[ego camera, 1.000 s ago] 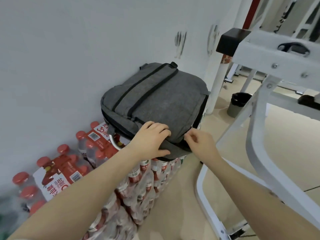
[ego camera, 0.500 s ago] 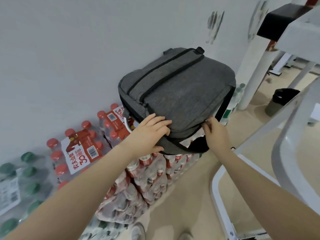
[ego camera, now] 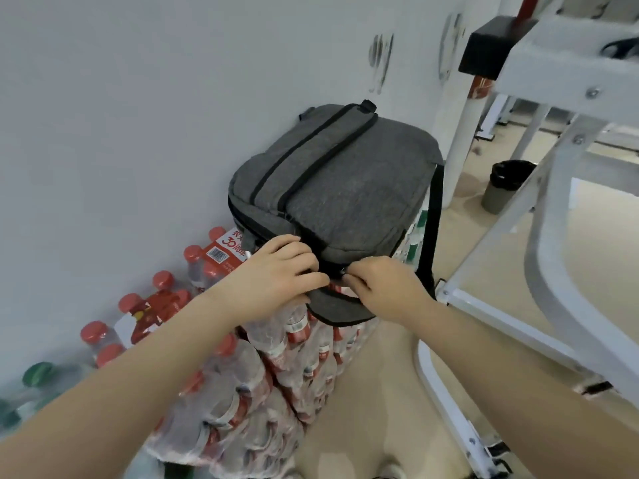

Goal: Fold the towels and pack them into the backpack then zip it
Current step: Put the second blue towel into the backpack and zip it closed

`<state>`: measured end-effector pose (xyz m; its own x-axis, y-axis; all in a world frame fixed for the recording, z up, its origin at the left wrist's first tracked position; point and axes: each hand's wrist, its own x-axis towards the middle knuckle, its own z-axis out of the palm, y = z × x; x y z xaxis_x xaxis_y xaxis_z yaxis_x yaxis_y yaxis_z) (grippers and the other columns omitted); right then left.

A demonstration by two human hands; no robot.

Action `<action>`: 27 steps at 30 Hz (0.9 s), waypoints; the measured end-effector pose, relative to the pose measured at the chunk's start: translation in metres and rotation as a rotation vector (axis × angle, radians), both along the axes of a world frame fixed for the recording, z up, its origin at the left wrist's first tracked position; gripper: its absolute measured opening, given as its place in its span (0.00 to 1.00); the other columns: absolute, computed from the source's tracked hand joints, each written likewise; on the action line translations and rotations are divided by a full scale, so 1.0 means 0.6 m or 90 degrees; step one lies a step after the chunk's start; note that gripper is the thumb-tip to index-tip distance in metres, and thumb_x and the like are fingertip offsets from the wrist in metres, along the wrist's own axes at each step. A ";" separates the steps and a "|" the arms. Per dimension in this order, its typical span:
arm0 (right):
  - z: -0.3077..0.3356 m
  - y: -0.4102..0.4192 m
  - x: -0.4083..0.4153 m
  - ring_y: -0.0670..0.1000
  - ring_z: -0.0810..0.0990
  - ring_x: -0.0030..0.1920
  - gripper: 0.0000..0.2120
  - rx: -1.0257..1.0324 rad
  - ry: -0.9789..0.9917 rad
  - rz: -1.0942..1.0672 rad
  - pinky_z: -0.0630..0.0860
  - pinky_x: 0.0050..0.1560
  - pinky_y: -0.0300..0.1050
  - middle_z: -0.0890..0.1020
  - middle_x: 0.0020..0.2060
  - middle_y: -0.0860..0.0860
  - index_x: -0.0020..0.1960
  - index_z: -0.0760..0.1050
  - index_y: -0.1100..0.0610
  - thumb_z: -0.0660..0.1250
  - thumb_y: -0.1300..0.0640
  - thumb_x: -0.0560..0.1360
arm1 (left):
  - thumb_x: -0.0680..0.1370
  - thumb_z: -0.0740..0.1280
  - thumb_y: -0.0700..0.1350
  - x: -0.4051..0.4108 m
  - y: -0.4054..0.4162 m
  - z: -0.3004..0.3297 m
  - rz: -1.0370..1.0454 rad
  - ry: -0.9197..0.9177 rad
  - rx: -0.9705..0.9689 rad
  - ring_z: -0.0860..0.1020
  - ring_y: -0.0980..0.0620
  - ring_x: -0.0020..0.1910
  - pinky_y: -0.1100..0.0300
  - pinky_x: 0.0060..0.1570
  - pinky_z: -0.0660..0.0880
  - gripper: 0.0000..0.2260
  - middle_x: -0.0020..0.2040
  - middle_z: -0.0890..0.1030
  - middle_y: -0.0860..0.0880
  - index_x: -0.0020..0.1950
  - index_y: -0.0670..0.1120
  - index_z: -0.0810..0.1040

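Atop the stacked shrink-wrapped packs of red-capped water bottles [ego camera: 276, 368], at 12 o'clock from the wearer, lies the grey fabric backpack [ego camera: 345, 188], flat against the white wall [ego camera: 138, 115]. Left hand [ego camera: 280, 274] is clamped on its near edge, bracing. Right hand [ego camera: 383, 288] has fingertips pinched together on what looks like the zipper pull [ego camera: 343, 271]. Likely the zipping step; no towels visible. Next: pull the slider along the track while the left hand holds the fabric taut.
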<state>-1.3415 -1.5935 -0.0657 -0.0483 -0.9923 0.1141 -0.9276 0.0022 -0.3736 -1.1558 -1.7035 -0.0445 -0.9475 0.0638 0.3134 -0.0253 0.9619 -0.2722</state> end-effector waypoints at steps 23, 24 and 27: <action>0.005 -0.015 -0.042 0.55 0.70 0.53 0.21 -0.279 0.271 0.013 0.76 0.51 0.50 0.79 0.51 0.57 0.53 0.74 0.54 0.75 0.58 0.62 | 0.78 0.62 0.45 -0.074 0.020 0.032 0.243 0.263 0.472 0.72 0.53 0.34 0.60 0.36 0.68 0.09 0.35 0.73 0.51 0.41 0.42 0.75; 0.010 -0.022 -0.047 0.55 0.71 0.52 0.21 -0.265 0.283 0.027 0.76 0.49 0.50 0.80 0.49 0.57 0.52 0.76 0.54 0.76 0.57 0.61 | 0.78 0.62 0.46 -0.061 0.032 0.018 0.262 0.220 0.477 0.72 0.52 0.32 0.58 0.34 0.69 0.11 0.32 0.74 0.51 0.39 0.42 0.76; 0.020 -0.041 -0.062 0.58 0.78 0.43 0.10 -0.224 0.292 0.087 0.78 0.40 0.48 0.79 0.44 0.56 0.46 0.80 0.56 0.72 0.53 0.66 | 0.78 0.63 0.48 -0.055 0.060 -0.026 0.350 0.118 0.542 0.76 0.52 0.34 0.57 0.37 0.72 0.12 0.35 0.80 0.47 0.43 0.42 0.79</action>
